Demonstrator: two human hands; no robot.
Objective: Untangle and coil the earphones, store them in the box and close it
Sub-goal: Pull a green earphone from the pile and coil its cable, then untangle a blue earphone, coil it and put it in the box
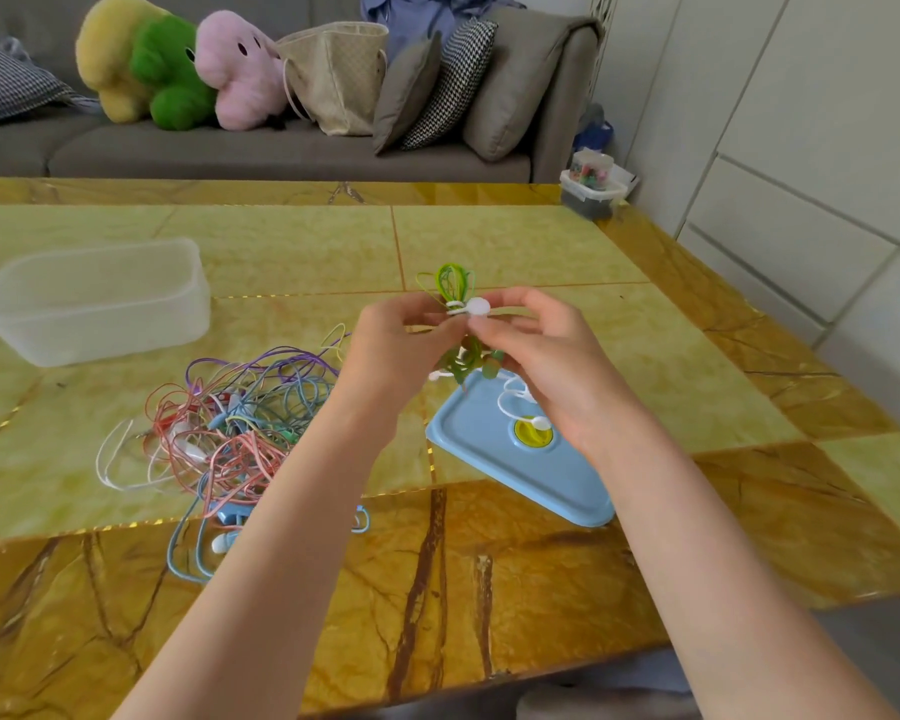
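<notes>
- Holding a green earphone bundle (455, 288) up over the middle of the table (541, 563), both hands (468, 350) are working on it together.
- Pinching the bundle's left side, the left hand (393, 345) is keeping the green loops gathered, fingers curled round the cable.
- Gripping the bundle from the right, the right hand (552, 356) is curling its fingers about the white cable tie (471, 307) that is going round the coil's waist.
- Judging from this, one pair is coiled and is just being fastened; it is not yet stored.
- Lying on the table to the near left, a tangled heap of earphones (235, 418) in pink, purple, blue and white is waiting, so most of the untangling seems left to do.
- Standing at the far left, the clear plastic box (94, 298) is looking open and holding nothing that I can make out.
- Resting flat under the right hand, the blue lid (520, 470) is carrying a white cable piece (515, 402); closing the box is the final step, not yet begun.
</notes>
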